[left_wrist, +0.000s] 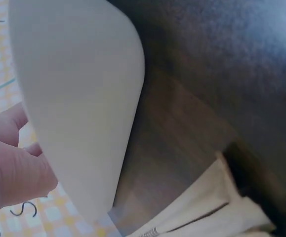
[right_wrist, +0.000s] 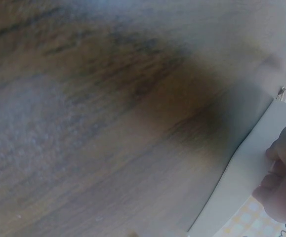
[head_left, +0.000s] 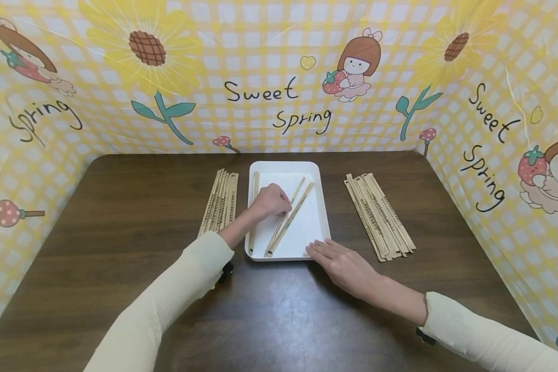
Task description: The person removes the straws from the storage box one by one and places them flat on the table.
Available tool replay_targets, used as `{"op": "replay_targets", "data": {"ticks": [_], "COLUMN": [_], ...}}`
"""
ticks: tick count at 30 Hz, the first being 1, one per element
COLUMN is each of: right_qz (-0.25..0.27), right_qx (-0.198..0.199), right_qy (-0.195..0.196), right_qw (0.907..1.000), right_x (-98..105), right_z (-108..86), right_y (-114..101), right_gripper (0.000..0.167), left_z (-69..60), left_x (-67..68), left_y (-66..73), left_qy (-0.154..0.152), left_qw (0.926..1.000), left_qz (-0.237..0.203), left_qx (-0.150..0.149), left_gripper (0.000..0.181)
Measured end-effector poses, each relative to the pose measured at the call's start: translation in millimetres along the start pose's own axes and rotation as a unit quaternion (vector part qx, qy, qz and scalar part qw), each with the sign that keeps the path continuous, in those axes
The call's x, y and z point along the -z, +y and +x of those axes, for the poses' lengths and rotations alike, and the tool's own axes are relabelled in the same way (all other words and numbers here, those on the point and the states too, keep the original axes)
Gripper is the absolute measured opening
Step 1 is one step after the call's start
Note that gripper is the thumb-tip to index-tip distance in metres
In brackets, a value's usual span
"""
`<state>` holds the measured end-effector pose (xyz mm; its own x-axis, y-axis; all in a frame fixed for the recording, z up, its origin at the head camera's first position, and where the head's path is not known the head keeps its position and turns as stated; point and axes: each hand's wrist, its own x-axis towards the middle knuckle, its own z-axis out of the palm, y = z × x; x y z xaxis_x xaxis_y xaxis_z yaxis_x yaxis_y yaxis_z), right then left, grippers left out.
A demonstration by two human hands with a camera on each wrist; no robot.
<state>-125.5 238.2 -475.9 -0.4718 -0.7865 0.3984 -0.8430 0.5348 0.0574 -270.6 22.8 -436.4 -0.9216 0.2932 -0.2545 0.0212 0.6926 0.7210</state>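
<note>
A white rectangular tray [head_left: 312, 217] lies on the brown table, with a few slim paper-wrapped straws inside. My left hand [head_left: 270, 200] reaches over its left wall and pinches a slanted straw [head_left: 299, 187] at mid-length. Close beside that one, a second straw [head_left: 302, 204] slants nearly parallel. Another straw [head_left: 251, 238] runs along the tray's left wall, partly covered by my hand. My right hand [head_left: 346, 266] rests its extended fingers on the tray's near right corner. In the wrist views, the tray's outer wall [left_wrist: 83, 98] hides much of the left fingers, and the right fingers [right_wrist: 273, 190] touch the rim.
A bundle of wrapped straws [head_left: 220, 201] lies left of the tray, partly behind my left forearm. A second bundle [head_left: 378, 217] lies to the right of the tray. Yellow checked cloth [head_left: 260, 62] stands around the table's back and sides.
</note>
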Motion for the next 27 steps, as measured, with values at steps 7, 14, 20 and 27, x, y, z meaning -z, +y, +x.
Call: {"op": "replay_targets", "data": {"ticks": [7, 14, 20, 27], "right_qz": [0.003, 0.009, 0.011, 0.013], "right_qx": [0.0, 0.0, 0.0, 0.003], "right_qy": [0.001, -0.004, -0.001, -0.004], "right_qw": [1.0, 0.9999, 0.9999, 0.9999], "right_x": [-0.9, -0.2, -0.5, 0.7], "right_z": [-1.2, -1.5, -1.1, -0.1], "right_y": [0.4, 0.3, 0.5, 0.8], "right_gripper": [0.047, 0.046, 0.046, 0.046], "left_z": [-3.1, -7.5, -11.2, -19.4], "left_x": [19.3, 44.8, 71.3, 94.1], "left_y": [-3.3, -14.6, -29.2, -47.5], "left_qy": [0.02, 0.031, 0.045, 0.059], "left_qw": [0.9992, 0.996, 0.9895, 0.9887], "left_qz": [-0.035, -0.084, -0.135, -0.125], "left_qx": [0.008, 0.009, 0.026, 0.057], "left_gripper": [0.017, 0.019, 0.025, 0.027]}}
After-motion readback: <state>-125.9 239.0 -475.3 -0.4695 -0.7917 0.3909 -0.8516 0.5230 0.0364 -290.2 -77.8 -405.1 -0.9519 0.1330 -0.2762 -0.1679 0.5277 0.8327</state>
